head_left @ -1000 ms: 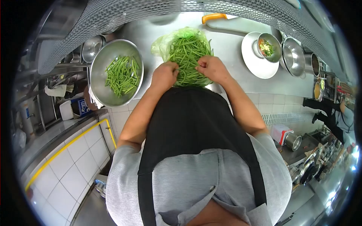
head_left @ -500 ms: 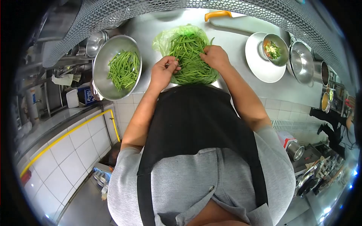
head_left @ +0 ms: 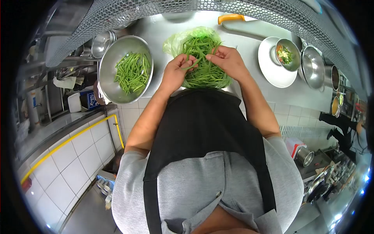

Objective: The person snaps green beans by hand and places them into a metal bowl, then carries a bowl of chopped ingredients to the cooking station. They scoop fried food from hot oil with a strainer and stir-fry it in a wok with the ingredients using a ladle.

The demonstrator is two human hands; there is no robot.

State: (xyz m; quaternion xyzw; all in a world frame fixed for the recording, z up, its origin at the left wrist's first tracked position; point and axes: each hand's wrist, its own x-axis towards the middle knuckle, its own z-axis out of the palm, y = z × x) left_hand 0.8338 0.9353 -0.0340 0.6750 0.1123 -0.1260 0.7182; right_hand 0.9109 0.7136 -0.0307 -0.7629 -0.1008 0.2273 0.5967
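A heap of long green beans [head_left: 208,74] lies in a thin, pale green plastic bag [head_left: 173,43], open on the steel counter against my apron. Over the heap, my left hand [head_left: 177,72] is closed, its thumb and fingers pinching a green bean [head_left: 191,66] that slants up toward the other hand. My right hand [head_left: 230,62] is closed too, thumb against forefinger at a bean near its tip; the exact grip is partly hidden. To the left, a large steel bowl [head_left: 104,74] tilts toward me with shorter bean pieces [head_left: 132,72] inside.
A cleaver-like knife with an orange handle [head_left: 231,18] lies at the back. On the right, a white plate [head_left: 278,80] carries a small steel bowl [head_left: 296,58] of chopped ingredients, beside more steel bowls [head_left: 313,66]. Metal mesh [head_left: 194,4] hangs overhead. Another person [head_left: 360,128] is at far right.
Both hands have shifted slightly right in view, along with the bag and bowls. A bean now shows between my fingers, lifted above the heap.
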